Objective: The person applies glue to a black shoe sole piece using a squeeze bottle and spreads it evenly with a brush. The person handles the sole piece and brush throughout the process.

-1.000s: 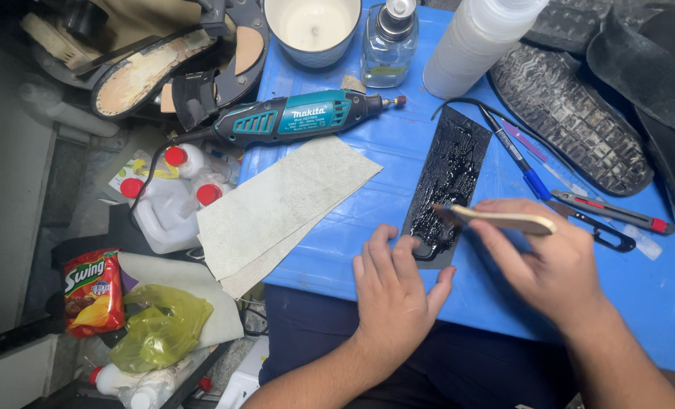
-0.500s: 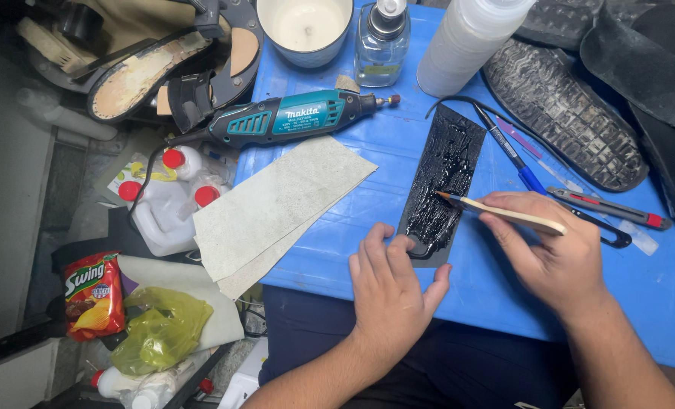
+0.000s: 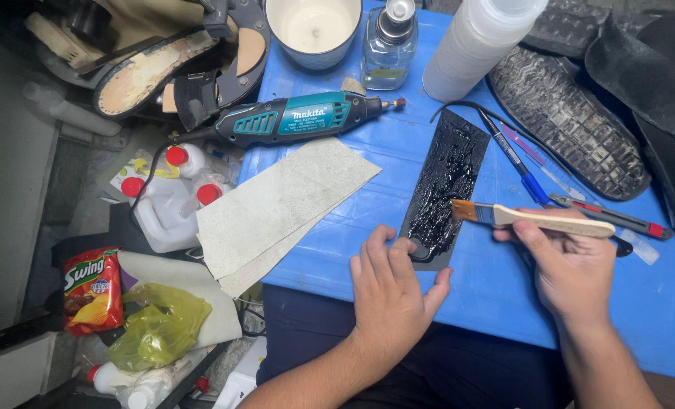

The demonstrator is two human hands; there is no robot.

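Glue glistens on the black strip (image 3: 443, 189), flat on the blue table (image 3: 496, 295). Our left hand (image 3: 390, 291) pins its near end, fingers spread; our right hand (image 3: 572, 265) pinches the brush (image 3: 534, 219). Best we lay long, even strokes, edges covered.

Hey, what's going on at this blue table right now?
A person is brushing glossy glue onto a black rubber strip lying on the blue table. The left hand presses down the strip's near end, while the right hand holds a flat wooden-handled brush with its bristles at the strip's right edge. Most of the strip looks wet and coated. A teal rotary tool, pale sheets and a treaded shoe sole lie nearby, untouched.
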